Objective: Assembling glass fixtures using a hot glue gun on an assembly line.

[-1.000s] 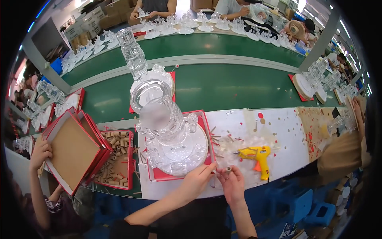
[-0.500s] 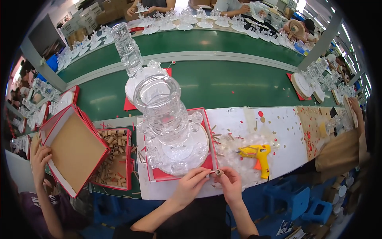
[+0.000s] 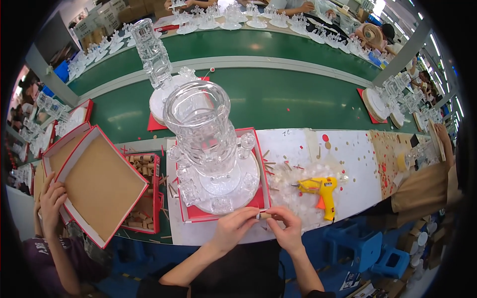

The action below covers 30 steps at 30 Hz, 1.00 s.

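Observation:
A small brown cardboard tube [image 3: 264,216] lies sideways between my hands at the near edge of the worktable. My left hand [image 3: 233,229] pinches its left end, which looks pale, and my right hand [image 3: 286,228] grips the right end. Just beyond my fingers stands a tall clear, glass-like tower [image 3: 201,134] on a round white base [image 3: 233,193], inside a shallow red-rimmed box [image 3: 265,184]. To the right, a yellow glue gun [image 3: 325,193] rests on its side among whitish, stringy glue residue [image 3: 300,196].
At left, a co-worker's hand [image 3: 51,201] holds red-edged cardboard boxes [image 3: 102,186] partly over a red box of cardboard tubes [image 3: 144,166]. Another clear tower [image 3: 151,54] stands on the green table [image 3: 278,99]. Blue stools [image 3: 355,243] sit lower right.
The cardboard tube has turned from end-on to sideways between my fingers. The co-worker's boxes have shifted right, covering more of the tubes. The whole view has moved slightly.

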Tool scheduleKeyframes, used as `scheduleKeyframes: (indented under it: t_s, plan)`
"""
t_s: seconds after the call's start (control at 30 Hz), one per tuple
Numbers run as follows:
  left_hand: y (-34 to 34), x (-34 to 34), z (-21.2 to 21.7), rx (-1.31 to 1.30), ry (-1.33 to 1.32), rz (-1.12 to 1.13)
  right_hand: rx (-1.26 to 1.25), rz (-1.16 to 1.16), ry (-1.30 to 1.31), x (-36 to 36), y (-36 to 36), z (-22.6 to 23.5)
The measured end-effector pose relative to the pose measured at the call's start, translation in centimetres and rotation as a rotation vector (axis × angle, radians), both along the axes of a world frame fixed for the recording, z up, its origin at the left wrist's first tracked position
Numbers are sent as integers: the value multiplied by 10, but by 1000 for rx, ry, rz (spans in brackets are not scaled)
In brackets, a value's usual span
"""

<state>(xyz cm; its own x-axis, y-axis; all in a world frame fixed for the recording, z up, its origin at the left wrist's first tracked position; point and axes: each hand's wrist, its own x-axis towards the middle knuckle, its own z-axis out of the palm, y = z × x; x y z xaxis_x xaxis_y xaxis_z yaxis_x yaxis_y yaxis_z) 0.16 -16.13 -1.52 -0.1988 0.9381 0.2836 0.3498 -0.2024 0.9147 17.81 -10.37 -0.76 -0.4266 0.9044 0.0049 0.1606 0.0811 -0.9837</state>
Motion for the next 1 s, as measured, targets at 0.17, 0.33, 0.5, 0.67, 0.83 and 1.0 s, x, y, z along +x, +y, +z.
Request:
scheduleKeyframes:
  t_s: [0.17, 0.33, 0.5, 0.67, 0.83, 1.0]
  plan:
    - [-2, -4, 0, 11, 26, -6, 78, 9, -69, -6, 1, 12]
    - [-1, -3, -3, 17, 36, -6, 158, 11, -105, -7, 1, 13]
    - [0, -4, -3, 33, 74, -6, 165, 34, -114, -6, 0, 15]
    - [-3, -11, 5, 3, 60, -13, 482, -419, -504, 53, 38, 21]
    - [-8, -14, -2, -1, 61, -42, 207, -437, -844, 115, 58, 6]
    - [-8, -13, -1, -3, 68, -51, -202, -214, -500, 147, 81, 4]
